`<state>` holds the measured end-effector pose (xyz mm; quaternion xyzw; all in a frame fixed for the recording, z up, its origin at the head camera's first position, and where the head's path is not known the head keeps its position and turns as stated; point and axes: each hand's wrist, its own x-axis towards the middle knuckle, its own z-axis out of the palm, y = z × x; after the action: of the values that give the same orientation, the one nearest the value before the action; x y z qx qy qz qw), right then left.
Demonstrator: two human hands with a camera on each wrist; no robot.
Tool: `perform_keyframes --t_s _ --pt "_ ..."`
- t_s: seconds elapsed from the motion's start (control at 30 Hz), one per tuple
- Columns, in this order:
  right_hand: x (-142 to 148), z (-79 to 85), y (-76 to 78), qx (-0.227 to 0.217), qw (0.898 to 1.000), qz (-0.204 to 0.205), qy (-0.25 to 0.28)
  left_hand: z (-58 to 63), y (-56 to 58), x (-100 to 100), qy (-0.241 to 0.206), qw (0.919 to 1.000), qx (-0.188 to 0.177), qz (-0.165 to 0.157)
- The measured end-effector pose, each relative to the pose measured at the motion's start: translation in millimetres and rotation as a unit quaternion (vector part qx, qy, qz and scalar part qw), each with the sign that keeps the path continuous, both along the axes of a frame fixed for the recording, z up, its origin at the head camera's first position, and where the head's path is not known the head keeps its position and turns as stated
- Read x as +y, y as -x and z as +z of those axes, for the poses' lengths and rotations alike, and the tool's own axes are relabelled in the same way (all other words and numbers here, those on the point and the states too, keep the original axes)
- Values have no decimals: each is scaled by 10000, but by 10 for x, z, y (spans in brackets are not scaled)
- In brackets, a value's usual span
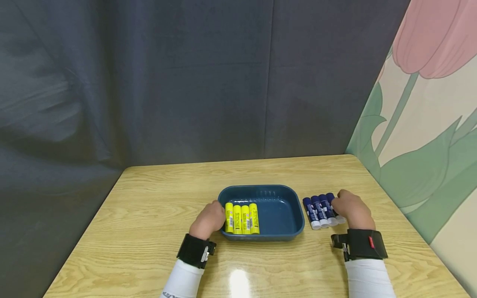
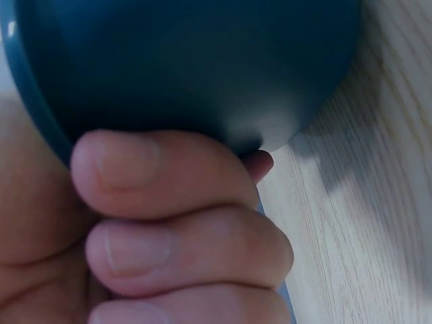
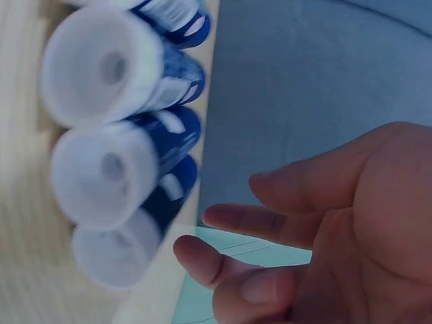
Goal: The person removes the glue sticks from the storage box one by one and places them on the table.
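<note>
My left hand (image 1: 209, 219) grips the left end of a dark blue rectangular tray (image 1: 280, 215). In the left wrist view its curled fingers (image 2: 169, 175) lie against the tray's outer wall. Several yellow glue sticks (image 1: 237, 219) stand side by side in the left part of the tray. To the right of the tray, several dark blue glue sticks (image 1: 316, 212) with whitish ends lie in a slanted row on the table. My right hand (image 1: 352, 208) hovers at the right end of this row, and the right wrist view shows its fingers loosely bent with nothing between them.
The wooden table (image 1: 156, 231) carries the tray and the glue sticks. A dark grey curtain (image 1: 208, 91) hangs behind the far edge. On the right stands a wall painted with a tulip (image 1: 428, 37) and leaves.
</note>
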<state>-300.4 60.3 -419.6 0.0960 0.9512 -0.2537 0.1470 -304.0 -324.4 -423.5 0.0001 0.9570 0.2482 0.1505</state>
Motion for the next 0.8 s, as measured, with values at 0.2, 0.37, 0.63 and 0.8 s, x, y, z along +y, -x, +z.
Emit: perform_keyframes --t_s 0.2,0.37,0.63,0.8 --pt "-134 106 -33 285 9989 362 49 -4 1 0 12 10000 -55 32" --pt "-342 196 -55 322 9980 548 32 -11 6 -1 45 10000 -73 34" --pt "-685 195 -59 408 9952 885 -43 -29 10 -4 37 10000 -39 27" --pt "-851 158 -53 163 9954 912 231 -24 19 -4 59 10000 -38 -4"
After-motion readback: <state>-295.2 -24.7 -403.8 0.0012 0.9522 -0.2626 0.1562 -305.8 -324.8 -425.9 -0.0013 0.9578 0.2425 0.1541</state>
